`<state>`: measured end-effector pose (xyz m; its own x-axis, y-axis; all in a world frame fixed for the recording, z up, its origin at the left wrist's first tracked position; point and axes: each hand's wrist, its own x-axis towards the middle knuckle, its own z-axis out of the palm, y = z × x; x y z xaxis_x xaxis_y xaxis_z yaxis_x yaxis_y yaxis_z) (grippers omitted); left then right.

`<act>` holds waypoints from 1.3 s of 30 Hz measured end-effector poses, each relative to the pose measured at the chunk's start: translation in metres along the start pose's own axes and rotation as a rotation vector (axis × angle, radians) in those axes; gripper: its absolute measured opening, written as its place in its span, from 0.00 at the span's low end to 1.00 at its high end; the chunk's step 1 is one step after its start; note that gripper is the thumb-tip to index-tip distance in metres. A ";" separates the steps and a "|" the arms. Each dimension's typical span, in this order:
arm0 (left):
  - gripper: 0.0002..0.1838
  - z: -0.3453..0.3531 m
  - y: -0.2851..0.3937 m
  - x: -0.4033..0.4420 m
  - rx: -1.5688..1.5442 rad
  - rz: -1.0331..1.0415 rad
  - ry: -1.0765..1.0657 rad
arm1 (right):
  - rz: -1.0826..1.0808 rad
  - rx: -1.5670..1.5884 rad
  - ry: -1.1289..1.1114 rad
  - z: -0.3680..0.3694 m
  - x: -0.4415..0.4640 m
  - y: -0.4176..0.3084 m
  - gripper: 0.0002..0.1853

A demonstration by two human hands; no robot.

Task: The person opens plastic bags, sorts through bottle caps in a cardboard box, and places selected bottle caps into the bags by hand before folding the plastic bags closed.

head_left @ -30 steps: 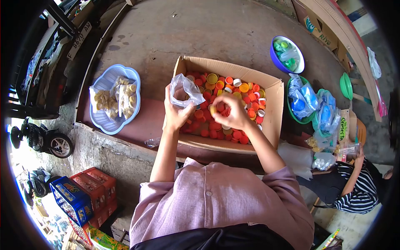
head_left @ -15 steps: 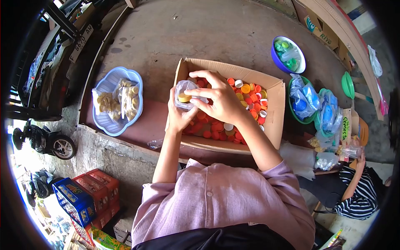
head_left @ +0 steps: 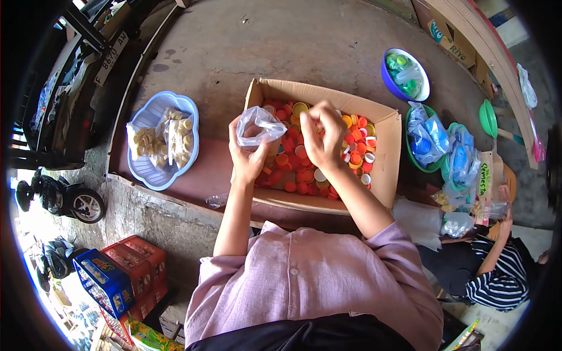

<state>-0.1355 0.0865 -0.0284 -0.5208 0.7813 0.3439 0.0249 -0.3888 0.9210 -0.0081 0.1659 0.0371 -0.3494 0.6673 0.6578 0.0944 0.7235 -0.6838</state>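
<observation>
My left hand (head_left: 247, 162) grips a clear plastic bag (head_left: 255, 136), fingers and thumb round its sides, with the mouth facing up. What lies inside the bag is hard to make out. To its right, my right hand (head_left: 329, 140) hovers over a cardboard box (head_left: 384, 167), its fingers half curled and the thumb apart from them; I see nothing held in it. Below both hands, the box holds many loose bottle caps (head_left: 303, 174), mostly red and orange, with some yellow and white ones.
On the left stands a light blue plastic basket (head_left: 137, 167) with bagged yellowish caps (head_left: 177, 139). A purple bowl (head_left: 387, 82) and a green basket (head_left: 434, 168) hold more bags on the right. Near them sits another person in a striped top (head_left: 497, 286). Stacked crates (head_left: 134, 263) are at lower left.
My right hand has drawn back from the bag's mouth to the right, over the box. A yellow cap at the bag's mouth has gone from sight. The bag now gapes wider in my left hand.
</observation>
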 end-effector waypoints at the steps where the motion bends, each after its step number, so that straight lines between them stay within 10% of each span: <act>1: 0.29 -0.001 -0.001 0.001 -0.005 -0.004 0.011 | -0.027 -0.021 -0.041 0.001 -0.019 0.015 0.04; 6: 0.28 0.001 -0.001 0.000 -0.043 -0.005 -0.003 | -0.053 -0.476 -1.219 0.020 -0.073 0.036 0.08; 13: 0.27 0.000 0.001 0.000 -0.014 -0.020 -0.030 | 0.003 -0.496 -1.358 0.033 -0.097 0.054 0.08; 23: 0.27 -0.001 -0.004 0.000 -0.031 -0.004 -0.028 | 0.741 0.239 -1.165 -0.032 -0.079 0.054 0.09; 28: 0.28 -0.003 -0.004 -0.002 -0.006 -0.012 -0.014 | 0.509 -0.595 -1.465 -0.071 -0.071 0.033 0.14; 39: 0.28 -0.004 -0.006 -0.003 0.059 -0.029 0.010 | 0.244 -0.649 -0.678 -0.062 -0.077 0.093 0.14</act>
<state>-0.1377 0.0846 -0.0353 -0.5306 0.7868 0.3154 0.0598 -0.3364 0.9398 0.0852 0.1927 -0.0577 -0.6962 0.7153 0.0604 0.6605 0.6713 -0.3363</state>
